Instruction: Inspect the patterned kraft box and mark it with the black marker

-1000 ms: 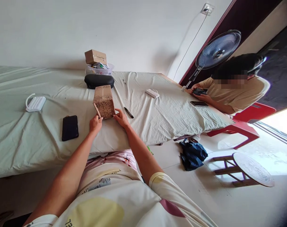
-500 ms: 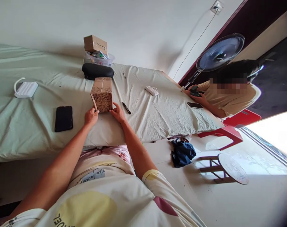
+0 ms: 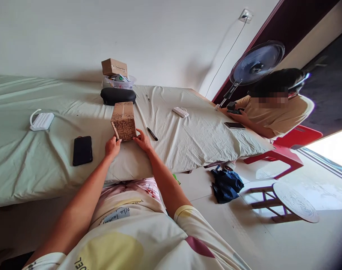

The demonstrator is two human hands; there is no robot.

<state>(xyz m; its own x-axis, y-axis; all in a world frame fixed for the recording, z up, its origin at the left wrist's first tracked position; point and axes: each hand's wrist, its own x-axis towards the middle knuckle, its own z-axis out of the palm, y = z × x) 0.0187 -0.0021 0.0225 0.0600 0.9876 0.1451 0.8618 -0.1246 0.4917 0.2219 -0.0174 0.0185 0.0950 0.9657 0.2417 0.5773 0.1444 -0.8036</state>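
Pale-green tablecloth (image 3: pixel 184 142) beneath, a person's left hand (image 3: pixel 112 146) and right hand (image 3: pixel 143 141) pinch a black-patterned cardboard box (image 3: pixel 125 129) at its near corners; shirt (image 3: pixel 156 240) letters read "UEL".

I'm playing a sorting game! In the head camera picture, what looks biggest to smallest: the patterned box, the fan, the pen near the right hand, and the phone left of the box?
1. Fan, biggest even though it's farther away
2. Patterned box
3. Phone
4. Pen, smallest
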